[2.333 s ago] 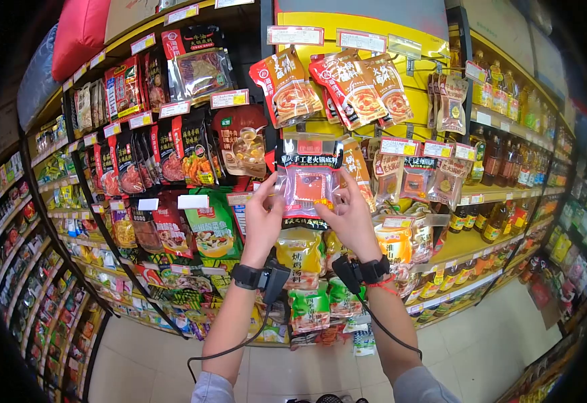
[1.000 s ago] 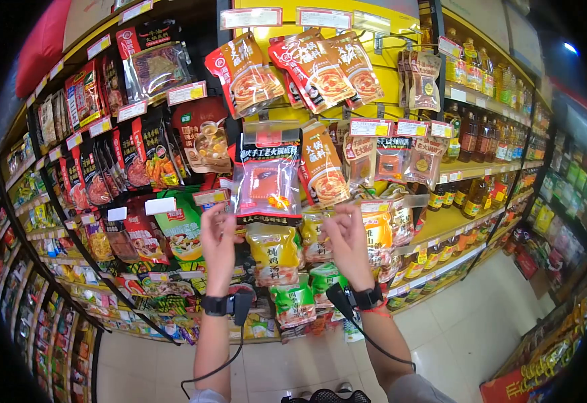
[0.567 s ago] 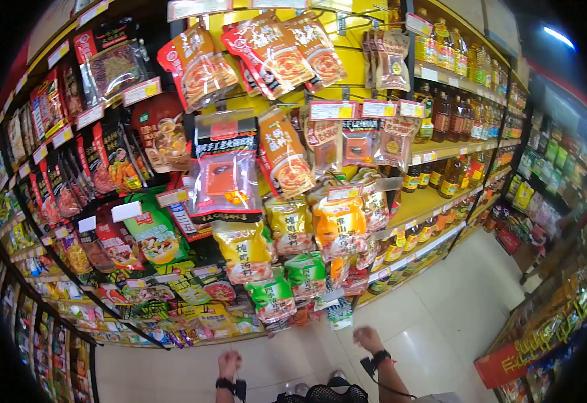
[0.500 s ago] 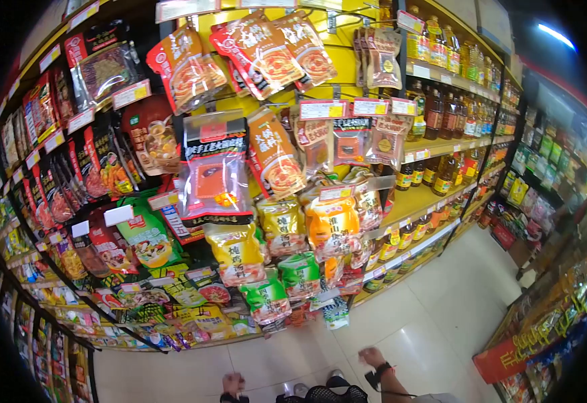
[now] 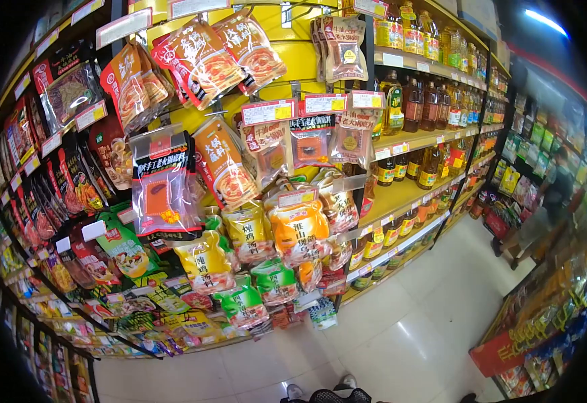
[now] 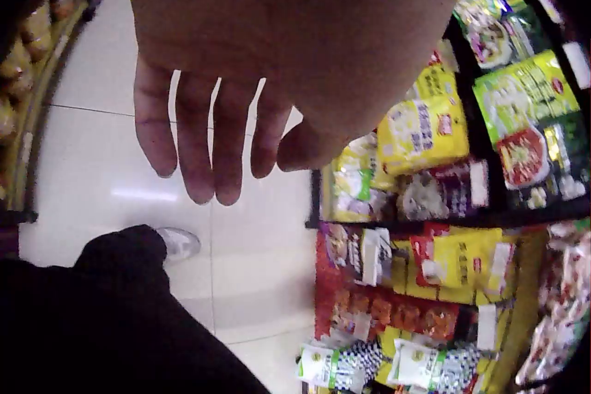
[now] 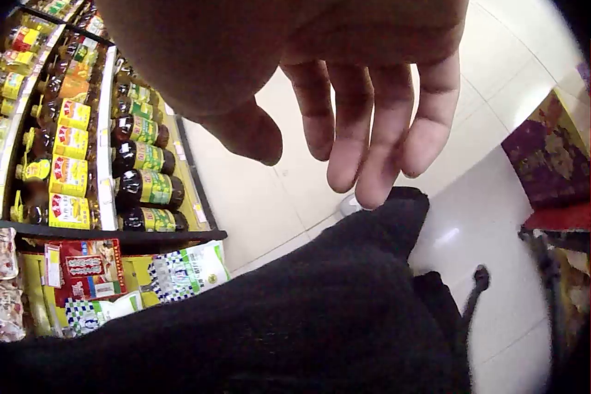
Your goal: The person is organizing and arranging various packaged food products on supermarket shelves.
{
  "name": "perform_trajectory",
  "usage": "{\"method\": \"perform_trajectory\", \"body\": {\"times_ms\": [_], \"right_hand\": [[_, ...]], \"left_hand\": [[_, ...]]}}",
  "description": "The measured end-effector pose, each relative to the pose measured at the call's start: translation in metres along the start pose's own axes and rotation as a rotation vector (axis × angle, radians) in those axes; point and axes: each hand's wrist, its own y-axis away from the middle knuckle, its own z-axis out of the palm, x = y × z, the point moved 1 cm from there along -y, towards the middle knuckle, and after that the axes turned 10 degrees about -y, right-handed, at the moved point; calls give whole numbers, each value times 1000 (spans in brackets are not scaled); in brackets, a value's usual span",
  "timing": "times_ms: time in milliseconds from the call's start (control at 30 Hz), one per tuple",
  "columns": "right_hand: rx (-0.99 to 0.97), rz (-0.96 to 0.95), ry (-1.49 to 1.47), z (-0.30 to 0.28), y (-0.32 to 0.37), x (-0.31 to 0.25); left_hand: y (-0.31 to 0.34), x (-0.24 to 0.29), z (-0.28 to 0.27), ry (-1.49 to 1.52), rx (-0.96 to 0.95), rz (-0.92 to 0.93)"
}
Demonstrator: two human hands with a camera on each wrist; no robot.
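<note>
In the left wrist view my left hand [image 6: 268, 61] hangs with its fingers loosely extended and nothing in them. My right hand [image 7: 314, 43] also hangs down in its own wrist view, holding nothing, fingers slightly bent. Both are outside the head view. The clear-fronted packet of hotpot base [image 5: 159, 195], with a red block inside and black printed bands, hangs at the front of the rack, apart from both hands. Right of it hangs an orange-brown dipping sauce pouch [image 5: 226, 164]. Yellow soup-seasoning pouches [image 5: 203, 262] hang just below.
Shelves of oil bottles [image 5: 427, 171] stand to the right of the yellow-backed rack. Pale floor tiles [image 5: 401, 329] run along the shelf foot. A display with a red edge [image 5: 501, 352] stands at lower right. Another person [image 5: 542, 228] is in the aisle beyond.
Both hands let go of the hotpot base packet, leaving it hanging on the rack, then dropped down out of the head view. The head view has turned to the right.
</note>
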Motion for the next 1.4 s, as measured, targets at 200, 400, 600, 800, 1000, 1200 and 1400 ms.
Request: {"method": "perform_trajectory", "body": {"times_ms": [200,400,600,800,1000,1200,1400], "right_hand": [[70,-307,421,-4,31,-113],[33,-421,422,-23,47,-162],[40,-349,449,-27,33,-201],[-182,-588,624,102,43,-256],[-735,-951,927,319,133,-284],[-1302,-1103,763,515,350,-307],[-1372,-1508,688,626,461,-336]], "left_hand": [[-33,54,85,185,-261,-134],[47,136,185,13,-152,161],[91,138,205,312,-47,226],[89,154,166,169,113,261],[92,265,158,48,141,613],[219,497,153,-47,199,1364],[330,626,155,-43,238,1572]]}}
